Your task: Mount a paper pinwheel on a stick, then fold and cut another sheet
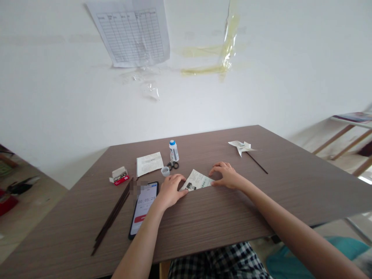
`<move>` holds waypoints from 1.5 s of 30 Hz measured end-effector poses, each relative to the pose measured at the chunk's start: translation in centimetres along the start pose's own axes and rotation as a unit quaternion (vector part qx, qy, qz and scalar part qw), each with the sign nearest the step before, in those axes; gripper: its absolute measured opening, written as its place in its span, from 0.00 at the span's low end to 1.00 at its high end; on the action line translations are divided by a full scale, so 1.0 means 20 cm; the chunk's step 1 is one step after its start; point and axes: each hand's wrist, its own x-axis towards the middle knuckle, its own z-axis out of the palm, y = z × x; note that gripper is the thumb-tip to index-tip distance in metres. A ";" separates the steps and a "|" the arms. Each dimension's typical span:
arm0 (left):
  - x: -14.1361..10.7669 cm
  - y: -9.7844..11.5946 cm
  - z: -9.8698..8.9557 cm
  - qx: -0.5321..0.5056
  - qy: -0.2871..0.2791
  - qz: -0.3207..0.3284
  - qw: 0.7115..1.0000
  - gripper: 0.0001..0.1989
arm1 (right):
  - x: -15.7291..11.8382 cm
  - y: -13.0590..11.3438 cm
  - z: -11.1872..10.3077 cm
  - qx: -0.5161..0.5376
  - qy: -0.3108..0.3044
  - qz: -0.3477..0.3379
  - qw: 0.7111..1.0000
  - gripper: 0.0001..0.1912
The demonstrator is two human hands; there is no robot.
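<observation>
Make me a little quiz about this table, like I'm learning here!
1. What stands just beyond the scissors?
A) a red mug
B) a white bottle with a blue cap
C) a stapler

2. True or false: in the picture, the phone lies to the left of the bundle of dark sticks.

3. Which thing lies between the left hand and the right hand?

Key:
1. B
2. False, the phone lies to the right of the sticks.
3. The printed paper.
</observation>
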 end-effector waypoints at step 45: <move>-0.01 0.00 0.01 0.007 0.062 0.000 0.998 0.14 | -0.02 0.02 0.00 -0.009 0.003 -0.020 1.000 0.24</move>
